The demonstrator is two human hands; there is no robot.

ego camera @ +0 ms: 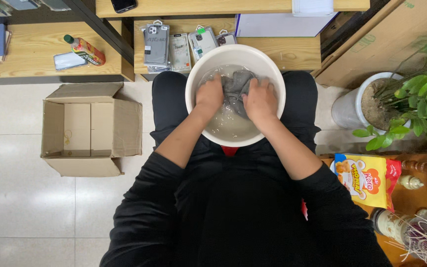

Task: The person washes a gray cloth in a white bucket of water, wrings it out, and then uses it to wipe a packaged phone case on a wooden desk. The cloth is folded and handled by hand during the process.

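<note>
A white round basin (193,74) rests on my lap, holding cloudy water. A grey wet cloth (236,84) lies bunched in the water. My left hand (209,95) grips the cloth's left side with fingers curled. On the cloth's right side my right hand (260,100) is closed over it too. Both forearms reach in from below, with black sleeves pushed up.
An open cardboard box (91,129) stands on the tiled floor at left. A low wooden shelf (282,52) beyond the basin carries several phone cases (157,44). A potted plant (405,101) is at right, a yellow snack bag (366,178) and bottles lower right.
</note>
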